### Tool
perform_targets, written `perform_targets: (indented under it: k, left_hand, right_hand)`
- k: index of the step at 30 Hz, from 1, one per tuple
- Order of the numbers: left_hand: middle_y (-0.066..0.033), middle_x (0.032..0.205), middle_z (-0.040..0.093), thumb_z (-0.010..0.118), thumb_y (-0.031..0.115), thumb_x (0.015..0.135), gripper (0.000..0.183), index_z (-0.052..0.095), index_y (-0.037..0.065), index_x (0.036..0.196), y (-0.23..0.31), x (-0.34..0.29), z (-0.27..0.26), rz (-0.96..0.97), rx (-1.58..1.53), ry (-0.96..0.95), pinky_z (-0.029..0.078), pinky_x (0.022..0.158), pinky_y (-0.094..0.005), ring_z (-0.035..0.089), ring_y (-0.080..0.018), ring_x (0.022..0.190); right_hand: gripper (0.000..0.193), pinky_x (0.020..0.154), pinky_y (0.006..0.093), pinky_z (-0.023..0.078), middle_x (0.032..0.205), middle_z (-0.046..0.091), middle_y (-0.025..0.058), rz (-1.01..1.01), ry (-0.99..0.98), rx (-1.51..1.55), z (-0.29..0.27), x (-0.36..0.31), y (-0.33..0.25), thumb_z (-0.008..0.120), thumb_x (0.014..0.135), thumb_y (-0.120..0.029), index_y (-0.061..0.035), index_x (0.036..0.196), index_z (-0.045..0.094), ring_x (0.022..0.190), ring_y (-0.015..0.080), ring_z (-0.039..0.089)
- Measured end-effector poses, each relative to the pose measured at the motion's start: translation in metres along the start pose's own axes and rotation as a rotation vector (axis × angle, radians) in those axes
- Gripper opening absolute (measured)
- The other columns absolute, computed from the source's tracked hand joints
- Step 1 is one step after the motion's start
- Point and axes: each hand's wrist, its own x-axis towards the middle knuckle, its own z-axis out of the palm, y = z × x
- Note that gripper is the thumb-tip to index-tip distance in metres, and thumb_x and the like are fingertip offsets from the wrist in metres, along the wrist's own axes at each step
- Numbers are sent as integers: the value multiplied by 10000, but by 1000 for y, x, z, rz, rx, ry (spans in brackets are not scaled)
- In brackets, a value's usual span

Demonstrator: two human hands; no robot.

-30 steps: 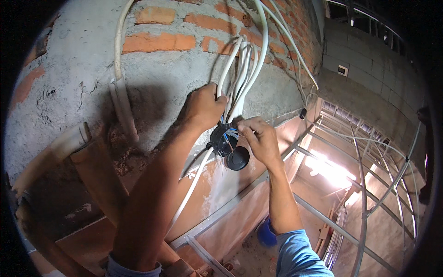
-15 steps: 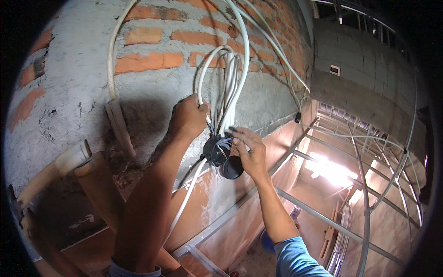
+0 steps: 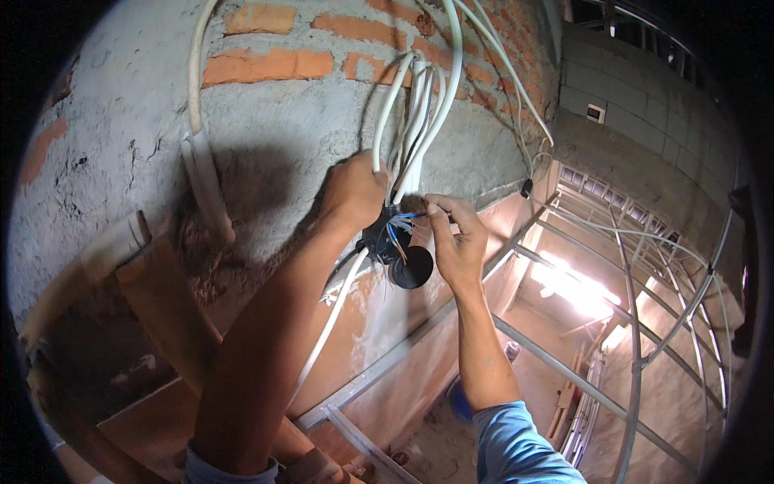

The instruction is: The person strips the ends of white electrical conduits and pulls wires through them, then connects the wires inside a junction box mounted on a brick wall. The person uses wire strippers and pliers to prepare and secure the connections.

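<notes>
A round black junction box (image 3: 376,235) is on the wall, its black round lid (image 3: 412,268) hanging at the lower right. Thin blue, grey and orange-brown wires (image 3: 398,228) poke out of the box's open front. My left hand (image 3: 355,192) is closed round a white cable (image 3: 389,121) just above the box, its fingertips partly hidden behind it. To the right of the box, thumb and forefinger of my right hand (image 3: 461,234) pinch the end of a blue wire (image 3: 414,215). Another white cable (image 3: 332,316) runs down from the box's lower left.
Looped white cables (image 3: 421,113) hang above the box against the brick and plaster wall (image 3: 270,66). Thick pipes (image 3: 165,298) stand at the left. A metal ceiling frame (image 3: 564,375) spans the room at the lower right, with a bright lamp (image 3: 568,284) below.
My right hand's fingers have drawn together onto the blue wire and pull it out to the right. Blue and orange-brown wires now show more plainly. The whole view has shifted slightly.
</notes>
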Motion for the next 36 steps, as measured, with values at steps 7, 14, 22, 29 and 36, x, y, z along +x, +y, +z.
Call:
perform_targets:
  k: [7, 14, 22, 29, 36]
  left_hand:
    - [-185, 905, 688, 567, 164, 974, 213, 597, -23, 1072, 1, -1, -4, 16, 129, -93, 563, 680, -397, 701, -279, 781]
    - [-258, 994, 689, 541, 184, 967, 249, 594, -20, 1098, 12, -6, -8, 7, 236, -129, 510, 859, -463, 680, -392, 971]
    - [-284, 1035, 675, 529, 187, 960, 274, 566, -33, 1120, 20, -7, -12, 43, 301, -164, 500, 900, -478, 661, -432, 1015]
    - [-290, 1014, 677, 575, 167, 932, 263, 568, -40, 1093, 12, -3, -9, 38, 269, -171, 519, 861, -485, 671, -428, 988]
    - [-288, 1054, 677, 621, 180, 912, 265, 598, -43, 1055, 7, 1, -5, -15, 182, -168, 509, 917, -502, 645, -442, 1059]
  right_hand:
    - [161, 828, 338, 498, 981, 721, 136, 214, 195, 12, -4, -41, -3, 639, 931, -101, 0, 1018, 729, 880, 220, 660]
    - [177, 764, 267, 483, 849, 684, 12, 474, -170, 230, 24, -71, 10, 632, 969, -118, 33, 1006, 716, 813, 92, 591]
    - [145, 705, 346, 488, 823, 669, 133, 35, -108, -160, 10, -34, 28, 641, 946, -119, 17, 954, 690, 758, 248, 632]
    - [155, 714, 409, 483, 841, 576, 173, -116, -129, -282, 8, -35, 27, 707, 883, -135, -19, 986, 701, 788, 328, 588]
    - [129, 701, 403, 483, 820, 616, 148, 39, -29, -222, 5, -31, 23, 723, 869, -154, -28, 845, 718, 780, 305, 600]
